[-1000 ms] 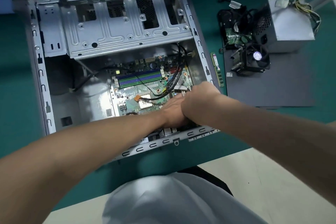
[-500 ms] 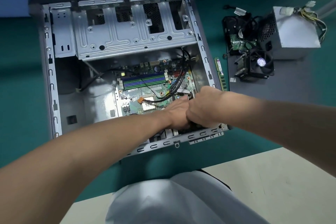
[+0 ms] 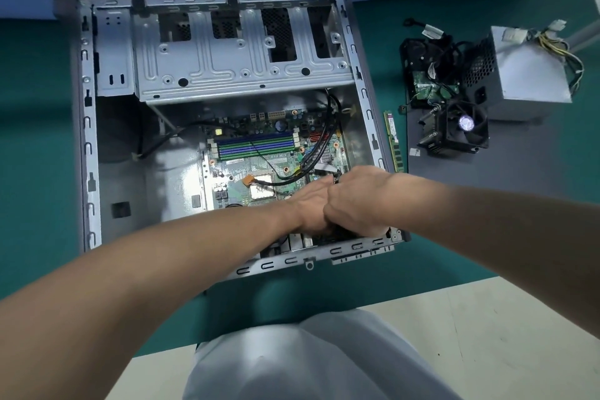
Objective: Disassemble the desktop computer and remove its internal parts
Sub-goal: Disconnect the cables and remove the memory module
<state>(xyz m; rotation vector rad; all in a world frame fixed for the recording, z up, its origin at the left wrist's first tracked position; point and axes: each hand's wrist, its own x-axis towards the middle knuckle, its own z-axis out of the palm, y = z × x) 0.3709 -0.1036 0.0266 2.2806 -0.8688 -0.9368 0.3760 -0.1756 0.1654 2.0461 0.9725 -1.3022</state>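
Green table cover [image 3: 32, 140] holds an open grey metal computer case [image 3: 87, 146] with a green motherboard [image 3: 259, 156] inside. Left hand [image 3: 308, 204] and right hand [image 3: 360, 201] meet over the board's near right corner; their fingers are hidden, so the grip I cannot tell. Further right lie a black cooler fan [image 3: 461, 127] and a grey power supply box [image 3: 526, 75]

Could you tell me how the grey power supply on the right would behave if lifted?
Probably heavy for its size: the power supply is a closed metal box. Its loose wire bundle would likely flop and drag. Flat-sided, so unlikely to roll.
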